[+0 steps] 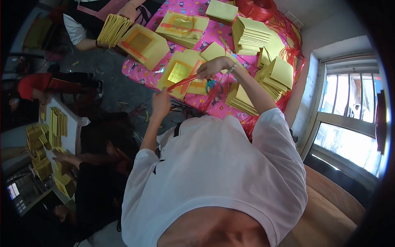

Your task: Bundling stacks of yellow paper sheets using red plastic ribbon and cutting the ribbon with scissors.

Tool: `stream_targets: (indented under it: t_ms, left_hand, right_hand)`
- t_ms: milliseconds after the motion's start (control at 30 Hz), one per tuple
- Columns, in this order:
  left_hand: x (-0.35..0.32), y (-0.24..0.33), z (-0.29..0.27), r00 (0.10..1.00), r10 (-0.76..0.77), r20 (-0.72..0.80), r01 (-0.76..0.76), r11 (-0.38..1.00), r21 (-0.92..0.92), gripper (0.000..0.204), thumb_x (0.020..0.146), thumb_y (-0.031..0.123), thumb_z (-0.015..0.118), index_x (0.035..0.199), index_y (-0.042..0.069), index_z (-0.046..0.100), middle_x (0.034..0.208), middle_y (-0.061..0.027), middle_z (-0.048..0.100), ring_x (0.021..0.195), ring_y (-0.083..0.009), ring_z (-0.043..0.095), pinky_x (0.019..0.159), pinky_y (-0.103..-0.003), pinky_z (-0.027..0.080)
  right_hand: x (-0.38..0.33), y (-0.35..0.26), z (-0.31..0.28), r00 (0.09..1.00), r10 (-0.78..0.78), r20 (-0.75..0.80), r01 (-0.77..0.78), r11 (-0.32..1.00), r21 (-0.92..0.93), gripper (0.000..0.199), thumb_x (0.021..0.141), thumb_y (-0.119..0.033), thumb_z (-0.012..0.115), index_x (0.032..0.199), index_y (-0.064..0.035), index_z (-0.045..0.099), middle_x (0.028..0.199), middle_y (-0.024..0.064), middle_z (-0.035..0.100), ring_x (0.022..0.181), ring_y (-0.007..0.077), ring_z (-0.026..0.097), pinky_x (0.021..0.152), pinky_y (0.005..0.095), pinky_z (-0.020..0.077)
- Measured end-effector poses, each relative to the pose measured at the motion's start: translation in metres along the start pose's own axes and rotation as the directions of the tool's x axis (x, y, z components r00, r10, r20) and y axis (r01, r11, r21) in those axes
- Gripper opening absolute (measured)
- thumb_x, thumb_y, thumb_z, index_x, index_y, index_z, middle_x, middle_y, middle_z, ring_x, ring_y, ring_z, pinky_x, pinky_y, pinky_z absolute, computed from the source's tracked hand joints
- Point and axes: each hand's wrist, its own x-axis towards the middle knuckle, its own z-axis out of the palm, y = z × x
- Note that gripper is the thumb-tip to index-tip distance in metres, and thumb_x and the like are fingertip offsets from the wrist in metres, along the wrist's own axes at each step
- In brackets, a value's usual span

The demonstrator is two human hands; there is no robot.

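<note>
A strand of red plastic ribbon (182, 83) stretches between my two hands over the near edge of the table. My left hand (161, 102) is closed on its lower left end. Higher up on the right, my right hand (214, 67) pinches the other end. Beneath the ribbon lies yellow paper with a gold foil square (178, 73) and an orange border. Something with blue handles, seemingly scissors (210, 86), shows just below my right hand; whether the hand touches it I cannot tell.
Stacks of folded yellow paper (249, 36) cover much of the pink patterned table (142, 74). A red ribbon coil (259, 9) sits at the back right, loose strands trailing down. Across the table a person holds a yellow paper bundle (114, 31). People work at a white table (74, 119) on the left.
</note>
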Motion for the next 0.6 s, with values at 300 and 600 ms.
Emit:
stream_targets:
  t_ms: [300, 600]
  left_hand:
    - [-0.091, -0.112, 0.042, 0.91, -0.37, 0.188, 0.344, 0.925, 0.161, 0.029, 0.077, 0.008, 0.053, 0.106, 0.007, 0.046, 0.096, -0.015, 0.058, 0.094, -0.0375, 0.053, 0.084, -0.046, 0.037]
    - [0.048, 0.046, 0.018, 0.974, 0.205, -0.091, -0.221, 0.949, -0.226, 0.05, 0.082, 0.024, 0.055, 0.119, -0.004, 0.037, 0.103, -0.0251, 0.052, 0.097, -0.04, 0.051, 0.083, -0.047, 0.038]
  right_hand:
    - [-0.012, 0.037, -0.007, 0.991, 0.076, -0.107, -0.076, 0.997, 0.01, 0.033, 0.091, -0.032, 0.041, 0.086, -0.002, 0.055, 0.071, 0.0004, 0.048, 0.062, 0.0108, 0.041, 0.057, 0.0258, 0.0386]
    - [0.028, -0.01, 0.005, 0.988, -0.018, -0.155, -0.012, 0.981, -0.194, 0.041, 0.09, -0.038, 0.045, 0.094, 0.001, 0.057, 0.077, 0.0038, 0.055, 0.068, 0.0122, 0.047, 0.059, 0.0285, 0.0424]
